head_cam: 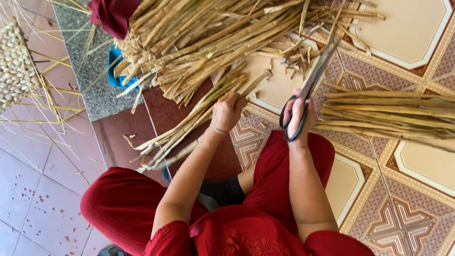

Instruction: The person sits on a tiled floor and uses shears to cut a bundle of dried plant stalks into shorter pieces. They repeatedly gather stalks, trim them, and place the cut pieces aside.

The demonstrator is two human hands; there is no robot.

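My left hand (226, 113) grips a small bunch of dry yellow reed stalks (189, 125) that slants down to the left across the floor. My right hand (297, 111) holds black-handled scissors (310, 83), fingers through the loops, blades pointing up and to the right toward the big pile. A large heap of the same stalks (213, 38) lies just beyond both hands. A silver bracelet (218, 129) circles my left wrist. I sit cross-legged in red clothes (265, 189).
A neat bundle of cut stalks (388, 114) lies to the right on the patterned tile floor (417, 156). A woven basket piece (16, 66) sits at far left with loose thin straws. A grey stone step (90, 80), a blue object (113, 71) and dark red cloth (111, 14) lie at upper left.
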